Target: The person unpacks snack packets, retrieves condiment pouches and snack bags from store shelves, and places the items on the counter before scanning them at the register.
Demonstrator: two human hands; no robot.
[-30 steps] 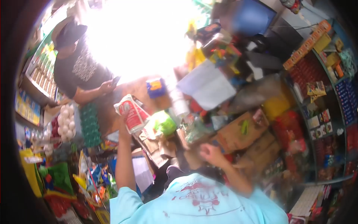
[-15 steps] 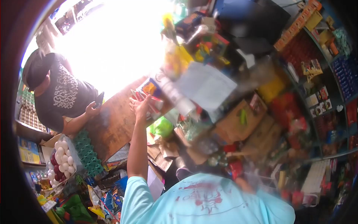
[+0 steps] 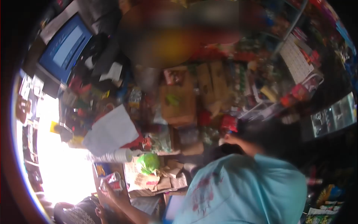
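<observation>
My left hand (image 3: 112, 195) is at the wooden counter at lower left, its fingers closed around red-and-white packets (image 3: 114, 180). Beside them lies a blue box with an orange patch (image 3: 101, 169). My right hand (image 3: 230, 139) is at the other side of my body, gripping a shiny red packet (image 3: 229, 123); blur hides its exact kind. A green plastic bag (image 3: 148, 163) sits between the hands on flattened brown paper and cardboard (image 3: 164, 183).
A row of stacked white cups (image 3: 112, 155) lies next to a white sheet (image 3: 112, 128). Cardboard boxes (image 3: 179, 108) stand ahead. A lit monitor (image 3: 65, 48) is at upper left. Another person (image 3: 76, 213) is at the counter's lower left. Goods crowd the right side.
The view has swung to the right, so the counter and other person now appear at lower left. The red-and-white packets remain at my left hand and the red packet at my right.
</observation>
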